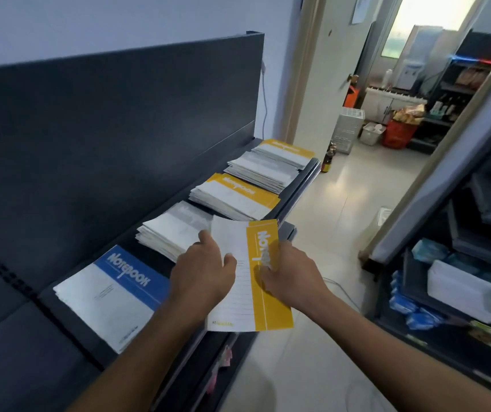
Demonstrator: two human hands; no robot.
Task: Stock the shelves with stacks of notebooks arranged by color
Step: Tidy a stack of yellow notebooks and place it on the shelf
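The yellow notebook (271,304) is being held in the air by both hands, just in front of the shelf's front edge (297,185), with its yellow title band lying toward the right and its white, lined part toward the left. Its far edge is curling upward slightly. The left hand (205,272) is gripping the notebook's left side, the thumb pressing on the white cover and the fingers curling under the edge. The right hand (291,275) is pinching the yellow band from the right, thumb on top; its other fingers are hiding beneath the cover.

On the shelf, 4 piles are lying in a row. Nearest is the blue stack (110,295), its cover reading "NOTEBOOK". Beside it the grey stack (169,233) is sitting just behind the held notebook; whether they are touching cannot be told. Further along are the yellow stack (235,197) and a far pile (271,165) showing both grey and yellow covers. A dark back panel (119,129) is rising behind them.

Across the aisle, another shelving unit (416,331) is carrying blue packets and a white box (461,289). A dark bottle (327,160) is standing on the floor past the shelf's end.
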